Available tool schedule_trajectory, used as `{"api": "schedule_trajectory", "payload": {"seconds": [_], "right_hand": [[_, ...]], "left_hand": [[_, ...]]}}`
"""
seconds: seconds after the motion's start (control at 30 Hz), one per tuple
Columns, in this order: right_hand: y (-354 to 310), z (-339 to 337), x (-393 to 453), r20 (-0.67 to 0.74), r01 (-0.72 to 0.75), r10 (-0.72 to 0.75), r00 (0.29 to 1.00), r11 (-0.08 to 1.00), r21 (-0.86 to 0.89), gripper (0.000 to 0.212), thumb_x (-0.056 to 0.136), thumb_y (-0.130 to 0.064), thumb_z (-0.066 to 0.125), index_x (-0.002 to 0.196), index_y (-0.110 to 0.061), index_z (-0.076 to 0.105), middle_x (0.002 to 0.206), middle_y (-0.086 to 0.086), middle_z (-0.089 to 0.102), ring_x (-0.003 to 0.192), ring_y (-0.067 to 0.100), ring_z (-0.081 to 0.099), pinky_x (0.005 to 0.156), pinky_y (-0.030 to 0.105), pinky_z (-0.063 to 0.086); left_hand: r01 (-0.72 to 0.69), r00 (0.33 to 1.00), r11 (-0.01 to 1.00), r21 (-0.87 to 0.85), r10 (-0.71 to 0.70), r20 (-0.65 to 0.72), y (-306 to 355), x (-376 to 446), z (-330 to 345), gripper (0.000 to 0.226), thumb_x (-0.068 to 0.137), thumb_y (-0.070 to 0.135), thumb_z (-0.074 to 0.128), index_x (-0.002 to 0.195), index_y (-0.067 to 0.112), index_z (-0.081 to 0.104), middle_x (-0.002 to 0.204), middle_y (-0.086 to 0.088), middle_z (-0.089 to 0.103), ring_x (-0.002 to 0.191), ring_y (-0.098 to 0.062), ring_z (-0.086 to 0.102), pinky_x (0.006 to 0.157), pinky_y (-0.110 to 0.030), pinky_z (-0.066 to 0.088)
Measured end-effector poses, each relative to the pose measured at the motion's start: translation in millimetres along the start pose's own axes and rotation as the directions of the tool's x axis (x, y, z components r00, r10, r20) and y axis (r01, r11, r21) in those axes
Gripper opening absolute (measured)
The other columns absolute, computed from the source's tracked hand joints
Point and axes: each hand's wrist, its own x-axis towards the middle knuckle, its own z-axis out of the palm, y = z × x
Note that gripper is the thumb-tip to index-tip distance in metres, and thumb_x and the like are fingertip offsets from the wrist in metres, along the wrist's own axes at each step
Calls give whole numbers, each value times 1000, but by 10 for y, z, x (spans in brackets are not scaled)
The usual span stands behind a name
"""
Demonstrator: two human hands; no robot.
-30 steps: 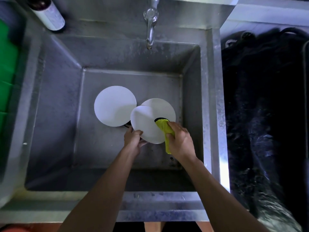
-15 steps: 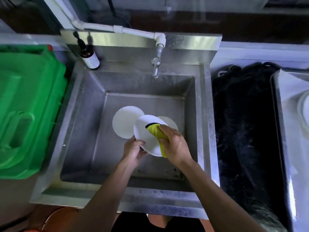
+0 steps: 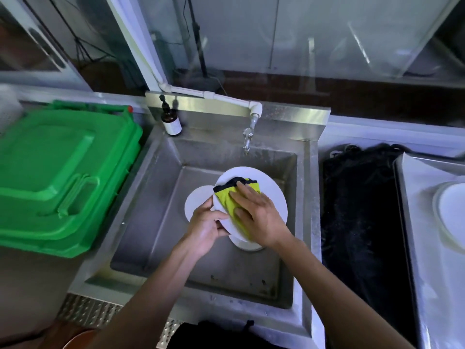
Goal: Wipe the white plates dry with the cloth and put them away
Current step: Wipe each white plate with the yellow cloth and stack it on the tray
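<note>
the white plate is held above the steel sink, its left rim pinched by the left hand; the yellow cloth is pressed flat on it under the right hand, fingers straight. two more plates are seen in the basin below. a green bin is set at left.

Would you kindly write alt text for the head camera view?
Over a steel sink, the left hand grips a white plate while the right hand presses a yellow cloth onto it. Two more plates lie below.
</note>
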Motion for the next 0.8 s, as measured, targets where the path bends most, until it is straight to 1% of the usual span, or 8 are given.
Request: {"api": "schedule_trajectory", "payload": {"seconds": [0.1, 0.17, 0.3, 0.43, 0.57, 0.67, 0.73, 0.8], "right_hand": [[59, -45, -59, 54, 52, -49, 997, 997, -62, 51, 110, -29, 38, 159, -23, 27, 168, -5, 9, 157, 20, 3, 126, 46, 12], [80, -84, -68, 54, 76, -71, 996, 993, -86, 52, 110, -30, 34, 161, -25, 21, 168, -8, 4, 157, 16, -2, 126, 45, 9], [123, -120, -120, 30, 53, -50, 998, 994, -97, 53, 110, -30, 33, 161, -25, 18, 169, -7, 2, 157, 15, -6, 126, 48, 10], [73, -37, -173, 41, 65, -59, 997, 987, -149, 54, 110, -30, 29, 162, -21, 16, 168, -5, -4, 156, 20, -10, 125, 53, 11], [-6, -62, -121, 41, 143, -137, 990, 970, -199, 55, 109, -34, 24, 162, -19, 18, 170, 0, 4, 157, 25, -5, 125, 55, 12], [-49, -119, -30, 29, 180, -178, 984, 957, -228, 56, 109, -33, 25, 162, -17, 18, 170, 2, 5, 157, 26, -4, 125, 56, 13], [-88, -142, 54, 5, 198, -202, 979, 952, -235, 56, 109, -31, 29, 162, -16, 18, 170, 3, 6, 157, 26, -4, 124, 56, 14], [-119, -165, 157, -26, 210, -222, 975, 948, -238, 56, 110, -27, 33, 162, -17, 16, 170, 3, 5, 157, 25, -3, 124, 55, 15]], "left_hand": [[-22, 999, 999, -25, 23, 33, 98, -85, 27, 56, 73, -5, 59, 118, 25, 73, 110, -10, 75, 92, -28, 74, 69, -45, 60], [-47, 998, 998, -39, 48, 36, 137, -128, 43, 57, 72, -6, 60, 118, 25, 72, 113, -9, 74, 94, -29, 73, 71, -47, 60], [-64, 998, 998, -13, 65, 22, 186, -172, 63, 63, 66, -3, 63, 125, 19, 68, 118, -14, 72, 96, -35, 71, 80, -57, 53], [-50, 997, 999, 2, 50, 65, 193, -98, 60, 59, 66, -1, 64, 120, 20, 71, 112, -13, 73, 94, -33, 72, 73, -51, 59], [-28, 994, 1000, 14, 27, 110, 254, -52, 50, 53, 64, -2, 64, 110, 22, 75, 98, -14, 71, 85, -32, 72, 69, -50, 59], [-34, 991, 999, 17, 31, 131, 349, -41, 12, 46, 66, -4, 63, 104, 17, 76, 96, -18, 70, 84, -36, 72, 61, -47, 59], [-37, 990, 999, 39, 32, 134, 414, -43, -5, 42, 66, -4, 63, 101, 15, 75, 98, -20, 69, 85, -38, 70, 63, -49, 60], [-39, 990, 998, 59, 30, 137, 453, -52, -17, 40, 65, -3, 63, 99, 15, 74, 100, -20, 68, 87, -37, 70, 69, -50, 60]]}}
